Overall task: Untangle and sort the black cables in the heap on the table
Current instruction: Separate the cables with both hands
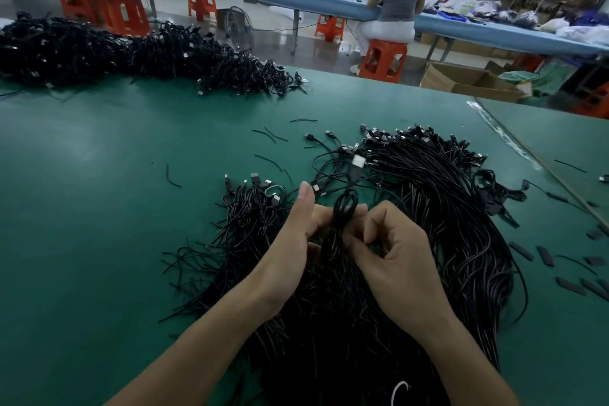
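A coiled black cable [344, 208] with a silver USB plug at its raised end stands between my hands, above the near heap. My left hand [296, 234] grips the coil from the left, thumb up. My right hand [392, 241] pinches the same coil from the right with curled fingers. Under my hands spreads a broad heap of black cables [438, 208], its plugs fanned toward the far side. A smaller bunch of cables [253, 208] lies just to the left of my left hand.
A long tangled pile of black cables [131, 53] lies along the far left of the green table [99, 191]. Short black tie pieces [527, 252] are scattered on the right. Across the aisle a person [398, 0] sits on an orange stool [384, 59].
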Motion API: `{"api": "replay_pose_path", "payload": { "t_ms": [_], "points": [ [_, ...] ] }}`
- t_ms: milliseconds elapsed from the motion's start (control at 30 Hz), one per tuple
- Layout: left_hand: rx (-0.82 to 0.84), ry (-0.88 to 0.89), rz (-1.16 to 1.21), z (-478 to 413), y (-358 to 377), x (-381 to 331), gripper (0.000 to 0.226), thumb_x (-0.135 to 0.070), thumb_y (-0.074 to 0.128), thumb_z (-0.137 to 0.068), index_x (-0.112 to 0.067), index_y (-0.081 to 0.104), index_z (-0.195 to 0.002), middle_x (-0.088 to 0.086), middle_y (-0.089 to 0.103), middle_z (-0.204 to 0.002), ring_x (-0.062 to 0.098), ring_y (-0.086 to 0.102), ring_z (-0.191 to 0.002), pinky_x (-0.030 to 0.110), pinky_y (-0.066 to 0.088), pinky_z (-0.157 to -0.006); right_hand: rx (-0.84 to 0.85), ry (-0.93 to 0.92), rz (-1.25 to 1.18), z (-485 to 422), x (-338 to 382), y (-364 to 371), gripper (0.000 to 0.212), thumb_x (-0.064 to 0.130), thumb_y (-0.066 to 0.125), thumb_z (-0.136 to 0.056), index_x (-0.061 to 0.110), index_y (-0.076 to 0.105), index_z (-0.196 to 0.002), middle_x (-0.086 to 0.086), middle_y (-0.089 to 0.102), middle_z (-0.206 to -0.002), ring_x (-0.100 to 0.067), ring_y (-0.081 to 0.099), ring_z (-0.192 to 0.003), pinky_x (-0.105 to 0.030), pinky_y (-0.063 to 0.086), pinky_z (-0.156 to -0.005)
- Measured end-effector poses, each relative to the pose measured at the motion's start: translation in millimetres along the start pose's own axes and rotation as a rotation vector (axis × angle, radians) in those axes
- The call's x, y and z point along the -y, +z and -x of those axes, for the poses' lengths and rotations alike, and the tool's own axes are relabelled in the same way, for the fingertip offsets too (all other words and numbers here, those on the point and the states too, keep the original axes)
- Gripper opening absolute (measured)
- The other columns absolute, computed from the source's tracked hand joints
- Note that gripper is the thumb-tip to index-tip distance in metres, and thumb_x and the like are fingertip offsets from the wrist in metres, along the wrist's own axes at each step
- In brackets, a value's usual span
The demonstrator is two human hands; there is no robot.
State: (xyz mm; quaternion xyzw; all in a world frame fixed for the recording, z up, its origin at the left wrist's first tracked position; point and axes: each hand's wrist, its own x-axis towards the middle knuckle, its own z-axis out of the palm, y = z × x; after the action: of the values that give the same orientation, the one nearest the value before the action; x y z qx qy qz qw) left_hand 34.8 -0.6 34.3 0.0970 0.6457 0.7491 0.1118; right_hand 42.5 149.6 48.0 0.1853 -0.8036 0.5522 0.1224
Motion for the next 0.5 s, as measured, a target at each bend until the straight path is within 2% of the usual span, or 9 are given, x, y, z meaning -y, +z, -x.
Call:
{"api": "replay_pose_path", "payload": {
  "t_ms": [67,167,233,300,333,367,400,433,500],
  "points": [
    [0.001,0.030,0.013,1.0,2.2,0.0,0.085,-0.078,0.011,-0.083,-0.030,0.069,-0.121,-0.005,0.071,-0.119,0.005,0.062,-0.107,0.034,0.041,-0.092,-0.005,0.016,0.024,-2.1,-0.4,-0.4,0.046,-0.001,0.071,-0.084,0.028,0.039,-0.069,0.016,0.056,-0.070,-0.002,0.052,-0.065,-0.015,0.043,-0.060],
    [-0.044,0.103,0.012,1.7,1.3,2.4,0.075,-0.063,0.019,-0.093,-0.014,0.070,-0.119,-0.008,0.070,-0.119,0.011,0.058,-0.121,0.038,0.041,-0.104,-0.020,0.061,0.035,-4.2,-2.1,-1.0,0.039,0.000,0.072,-0.084,0.024,0.043,-0.071,0.012,0.052,-0.065,-0.004,0.044,-0.058,-0.022,0.040,-0.052],
    [-0.052,0.197,-0.048,2.2,-0.3,2.6,0.052,-0.051,0.042,-0.096,-0.015,0.077,-0.105,-0.016,0.066,-0.116,0.005,0.052,-0.125,0.029,0.043,-0.101,-0.054,0.064,0.016,-3.6,-2.3,-1.8,0.038,0.004,0.072,-0.085,0.023,0.042,-0.069,0.006,0.057,-0.065,-0.013,0.049,-0.057,-0.030,0.044,-0.051],
    [-0.072,0.252,-0.143,2.7,-2.2,3.8,0.025,-0.043,0.066,-0.085,-0.024,0.081,-0.092,-0.016,0.061,-0.117,0.002,0.049,-0.124,0.024,0.044,-0.098,-0.118,0.063,0.014,-3.0,-1.5,-3.6,0.040,0.007,0.072,-0.085,0.023,0.040,-0.067,0.001,0.065,-0.071,-0.016,0.063,-0.067,-0.035,0.055,-0.061],
    [-0.097,0.249,-0.189,2.7,-3.4,4.9,0.012,-0.038,0.075,-0.080,-0.031,0.080,-0.088,-0.018,0.058,-0.115,0.001,0.051,-0.119,0.024,0.046,-0.095,-0.156,0.049,0.037,-2.7,-1.3,-4.6,0.041,0.006,0.072,-0.085,0.024,0.040,-0.066,0.002,0.066,-0.074,-0.013,0.066,-0.072,-0.033,0.057,-0.065],
    [-0.140,0.248,-0.238,2.1,-4.2,6.8,0.011,-0.034,0.080,-0.076,-0.038,0.077,-0.086,-0.021,0.056,-0.109,0.001,0.055,-0.108,0.024,0.048,-0.087,-0.186,0.027,0.071,-2.7,-1.2,-5.5,0.043,0.004,0.072,-0.085,0.025,0.040,-0.066,0.005,0.067,-0.077,-0.012,0.067,-0.075,-0.030,0.057,-0.067],
    [-0.197,0.251,-0.274,1.5,-4.7,9.0,0.020,-0.030,0.084,-0.073,-0.041,0.072,-0.085,-0.025,0.054,-0.097,0.000,0.056,-0.092,0.022,0.047,-0.077,-0.204,0.010,0.099,-2.8,-1.1,-5.8,0.043,0.003,0.072,-0.084,0.025,0.040,-0.067,0.008,0.067,-0.079,-0.011,0.067,-0.077,-0.027,0.057,-0.068],
    [-0.254,0.240,-0.288,0.6,-5.0,11.1,0.028,-0.027,0.086,-0.073,-0.040,0.065,-0.086,-0.026,0.052,-0.082,0.000,0.052,-0.075,0.019,0.044,-0.067,-0.212,-0.002,0.115,-2.8,-0.5,-5.2,0.043,0.003,0.073,-0.084,0.026,0.040,-0.067,0.010,0.067,-0.080,-0.010,0.068,-0.079,-0.025,0.056,-0.068],
    [-0.302,0.207,-0.263,-1.0,-5.1,13.0,0.033,-0.024,0.086,-0.075,-0.029,0.056,-0.086,-0.020,0.048,-0.064,0.003,0.042,-0.057,0.016,0.038,-0.054,-0.216,-0.025,0.114,-2.1,1.3,-3.8,0.044,0.003,0.073,-0.084,0.027,0.041,-0.067,0.011,0.068,-0.083,-0.008,0.068,-0.082,-0.021,0.055,-0.067]
  ]
}}
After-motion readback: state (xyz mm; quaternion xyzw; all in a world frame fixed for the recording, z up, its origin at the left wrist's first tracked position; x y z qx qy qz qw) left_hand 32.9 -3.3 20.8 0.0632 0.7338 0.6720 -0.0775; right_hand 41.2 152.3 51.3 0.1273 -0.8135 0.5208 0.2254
